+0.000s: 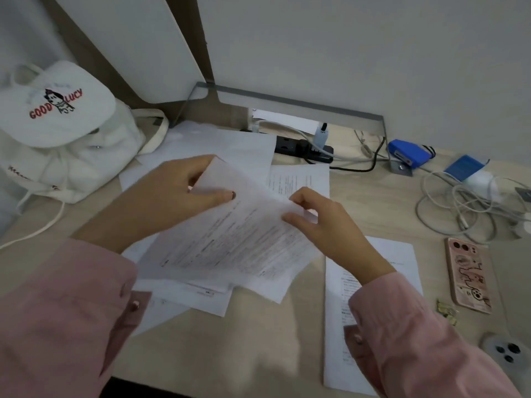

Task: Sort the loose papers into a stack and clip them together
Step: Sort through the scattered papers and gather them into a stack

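Left hand (172, 196) and right hand (330, 225) both pinched one printed sheet (230, 242) just above the loose papers (201, 297). It sat skewed and bowed, long axis hard to call. Pale wood desk (258, 340), plain white wall (373, 53) behind.

"GOOD LUCY" on white bag (57, 116), printed papers (230, 239) illegible

The table (373, 214) carries a white bag (86, 156) at ten o'clock, loose papers (230, 145) at centre, a power strip (304, 150) at one, a stapler (408, 153) at two, cables (459, 208) at three, a phone (467, 278) at four.
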Available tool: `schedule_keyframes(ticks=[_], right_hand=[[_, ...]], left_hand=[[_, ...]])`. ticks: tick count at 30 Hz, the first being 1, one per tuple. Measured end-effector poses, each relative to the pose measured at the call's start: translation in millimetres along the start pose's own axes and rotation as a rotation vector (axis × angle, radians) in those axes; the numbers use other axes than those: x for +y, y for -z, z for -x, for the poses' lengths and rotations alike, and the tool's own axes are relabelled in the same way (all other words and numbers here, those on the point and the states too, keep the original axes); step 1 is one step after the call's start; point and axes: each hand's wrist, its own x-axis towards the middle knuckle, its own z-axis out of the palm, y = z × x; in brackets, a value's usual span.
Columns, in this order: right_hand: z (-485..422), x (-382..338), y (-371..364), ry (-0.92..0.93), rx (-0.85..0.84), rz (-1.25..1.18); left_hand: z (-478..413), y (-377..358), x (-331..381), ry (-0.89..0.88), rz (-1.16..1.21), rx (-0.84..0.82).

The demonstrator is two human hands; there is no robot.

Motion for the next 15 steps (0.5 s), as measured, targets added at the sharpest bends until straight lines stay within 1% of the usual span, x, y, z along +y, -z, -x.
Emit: schedule_keyframes(ticks=[3,4,6,7,8,9,10,12,13,14,15], right_hand=[[-5.6,-2.1,-3.1,-0.098,0.108,-0.307],[-6.9,-0.7,-5.6,-0.138,0.148,-0.388],[-8.2,6.0,-13.0,-0.239,0.199,-0.513],[-9.0,11.6,-17.7,-0.293,0.21,-0.584],[-9.8,17.5,-22.9,-0.344,0.216,-0.661],[-10.8,22.6,-28.8,-0.387,0.22,-0.735],[-12.2,28.0,-35.7,-0.432,0.226,-0.784],[-15.6,41.1,-52.0,-0.531,0.244,-0.824],[-17.6,48.1,-60.8,-0.578,0.242,-0.823],[-19.8,54.6,-69.3,-0.618,0.233,-0.799],[-22.7,60.4,-76.3,-0.647,0.225,-0.769]], left_hand=[[-2.1,5.7,-14.8,0.033,0.282,0.301],[-3.7,5.7,-25.7,0.055,0.309,0.406],[-7.9,1.1,-45.4,0.135,0.237,0.58],[-11.4,-3.1,-56.2,0.18,0.231,0.634],[-14.9,-8.7,-66.0,0.233,0.278,0.651],[-18.0,-16.2,-76.8,0.293,0.399,0.618],[-21.2,-24.5,-86.6,0.368,0.557,0.542],[-23.0,-43.6,-99.5,0.522,0.863,0.294],[-21.5,-52.4,-105.2,0.542,0.921,0.177],[-20.6,-60.5,-112.9,0.565,0.906,0.116],[-20.5,-66.5,-116.1,0.597,0.891,0.109]])
